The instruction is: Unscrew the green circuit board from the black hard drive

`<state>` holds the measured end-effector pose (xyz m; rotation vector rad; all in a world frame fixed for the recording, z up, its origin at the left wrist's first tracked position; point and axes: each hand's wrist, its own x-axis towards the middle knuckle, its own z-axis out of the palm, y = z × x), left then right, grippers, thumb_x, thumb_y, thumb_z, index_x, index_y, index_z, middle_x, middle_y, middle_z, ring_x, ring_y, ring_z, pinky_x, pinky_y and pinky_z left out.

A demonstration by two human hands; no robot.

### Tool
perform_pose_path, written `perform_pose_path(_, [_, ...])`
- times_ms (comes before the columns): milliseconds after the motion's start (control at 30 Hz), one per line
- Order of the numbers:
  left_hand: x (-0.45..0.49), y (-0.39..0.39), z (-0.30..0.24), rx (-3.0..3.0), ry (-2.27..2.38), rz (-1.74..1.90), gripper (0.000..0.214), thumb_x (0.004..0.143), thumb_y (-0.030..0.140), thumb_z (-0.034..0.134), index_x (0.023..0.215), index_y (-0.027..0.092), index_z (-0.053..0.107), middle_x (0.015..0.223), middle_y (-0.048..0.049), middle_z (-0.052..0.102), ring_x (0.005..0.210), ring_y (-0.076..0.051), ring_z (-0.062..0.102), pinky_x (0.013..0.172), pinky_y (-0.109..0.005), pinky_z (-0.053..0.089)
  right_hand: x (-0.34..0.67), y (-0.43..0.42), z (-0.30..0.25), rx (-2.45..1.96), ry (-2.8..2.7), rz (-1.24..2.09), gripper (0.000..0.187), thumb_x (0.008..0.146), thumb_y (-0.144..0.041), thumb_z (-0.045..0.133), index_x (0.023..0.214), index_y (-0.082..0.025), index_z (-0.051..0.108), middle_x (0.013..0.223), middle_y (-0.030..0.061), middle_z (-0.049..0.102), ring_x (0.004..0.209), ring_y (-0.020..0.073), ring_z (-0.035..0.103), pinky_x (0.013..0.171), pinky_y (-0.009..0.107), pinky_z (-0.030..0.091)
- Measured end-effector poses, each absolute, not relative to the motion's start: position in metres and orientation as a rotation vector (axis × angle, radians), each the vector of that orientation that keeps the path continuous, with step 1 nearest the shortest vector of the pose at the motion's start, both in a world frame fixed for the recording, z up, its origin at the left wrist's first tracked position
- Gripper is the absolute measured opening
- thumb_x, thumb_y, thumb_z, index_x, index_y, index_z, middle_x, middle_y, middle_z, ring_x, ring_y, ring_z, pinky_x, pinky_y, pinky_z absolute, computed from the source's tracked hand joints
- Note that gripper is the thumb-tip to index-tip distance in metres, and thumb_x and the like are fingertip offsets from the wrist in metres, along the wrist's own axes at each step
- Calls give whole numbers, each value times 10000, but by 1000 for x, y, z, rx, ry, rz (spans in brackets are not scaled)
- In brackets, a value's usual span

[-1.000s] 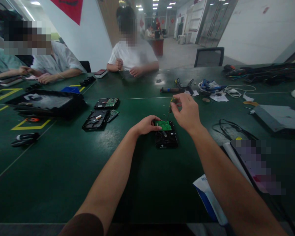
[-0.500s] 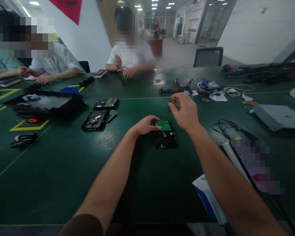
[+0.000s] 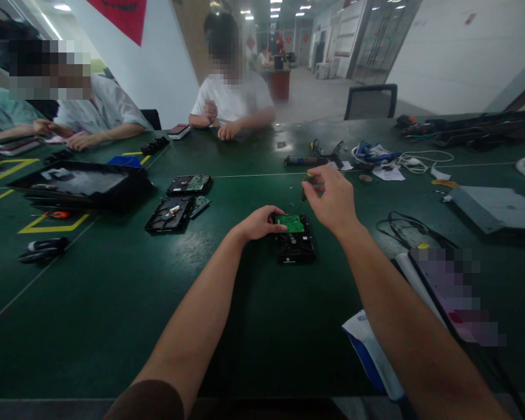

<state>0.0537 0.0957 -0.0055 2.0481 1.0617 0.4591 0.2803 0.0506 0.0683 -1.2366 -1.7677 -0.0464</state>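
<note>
A black hard drive [image 3: 295, 244] with a green circuit board [image 3: 291, 222] on top lies on the green table in front of me. My left hand [image 3: 261, 222] rests on the drive's left far corner, fingers curled against the board. My right hand [image 3: 330, 198] hovers just beyond the drive, fingers pinched round the handle of a small screwdriver [image 3: 305, 191], which points down at the board's far right corner.
Two more opened drives [image 3: 171, 212] [image 3: 189, 184] lie to the left, beside a black tray [image 3: 81, 184]. Tools and cables [image 3: 376, 154] sit at the far right, a grey case [image 3: 494, 207] further right. Papers [image 3: 371, 356] lie near my right forearm. Two other people sit across the table.
My right hand's fingers have shifted slightly on the screwdriver handle, as if twisting it. My left hand and the drive stay put.
</note>
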Motion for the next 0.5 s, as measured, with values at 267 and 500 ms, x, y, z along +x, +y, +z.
perform_pose_path(267, [54, 94, -3, 2041, 1073, 451, 586, 804, 437, 787, 1301, 169, 630, 952, -48, 616, 789, -186, 575, 703, -321, 457, 278, 51, 67, -1234, -1759, -62, 234, 903, -213, 586, 1135, -231, 613, 1152, 116, 627, 1003, 275, 654, 864, 484, 568])
perform_pose_path(500, [54, 97, -7, 2078, 1063, 465, 594, 794, 439, 792, 1298, 167, 634, 938, -36, 597, 791, -182, 567, 703, -312, 449, 277, 49, 70, -1242, -1766, -53, 187, 912, -231, 595, 1097, -248, 585, 1092, 86, 627, 938, 241, 639, 844, 445, 561])
